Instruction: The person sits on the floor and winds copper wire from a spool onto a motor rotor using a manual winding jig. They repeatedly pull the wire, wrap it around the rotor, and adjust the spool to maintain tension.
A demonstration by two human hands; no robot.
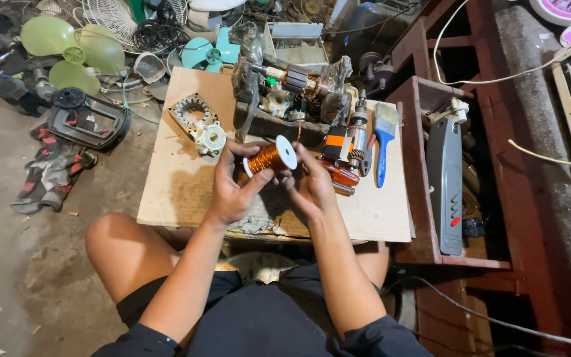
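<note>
Both hands hold a spool of copper wire at the frame's centre.

The left hand curls around the copper wire spool, thumb and fingers gripping its winding; the right hand pinches at its white flange. Below them lies a cardboard sheet. Above sit a stator, a motor armature and, to the right, a blue paintbrush. Green fan blades occupy the upper left.
</note>
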